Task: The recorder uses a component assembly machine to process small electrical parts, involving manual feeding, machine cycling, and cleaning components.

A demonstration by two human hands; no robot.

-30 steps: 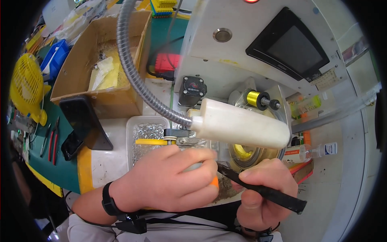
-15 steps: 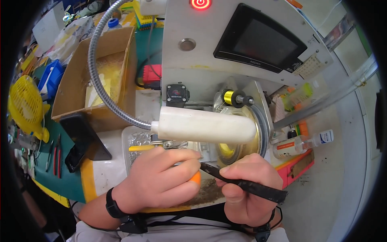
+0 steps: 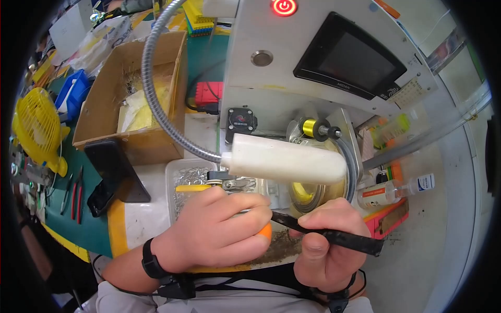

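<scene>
My left hand (image 3: pixel 214 229) is closed, fingers curled round something with a rounded orange end (image 3: pixel 266 231); the rest of it is hidden in the fist. In my right hand (image 3: pixel 329 261), thumb and fingers pinch a slim black tool (image 3: pixel 357 243) that looks wrapped in tape. Its narrow tip points left and meets the fingers of my left hand, so I cannot see what it touches. Just beyond both hands, a white cylindrical head (image 3: pixel 287 159) hangs on a flexible metal hose (image 3: pixel 151 88). Behind my left hand sits a clear tray (image 3: pixel 170 195) of small metal pieces.
A machine with a dark screen (image 3: pixel 349 57) and a lit red button (image 3: pixel 284 7) stands ahead, carrying a yellow-wound spool (image 3: pixel 311 128). Left are a cardboard box (image 3: pixel 104 122), a phone (image 3: pixel 117 169), pliers (image 3: pixel 78 195) and a yellow fan (image 3: pixel 39 128). A bottle (image 3: pixel 378 194) lies right.
The whole view has shifted, so the scene sits slightly farther right. Both hands keep their grips, and the black tool's tip stays by my left fingers.
</scene>
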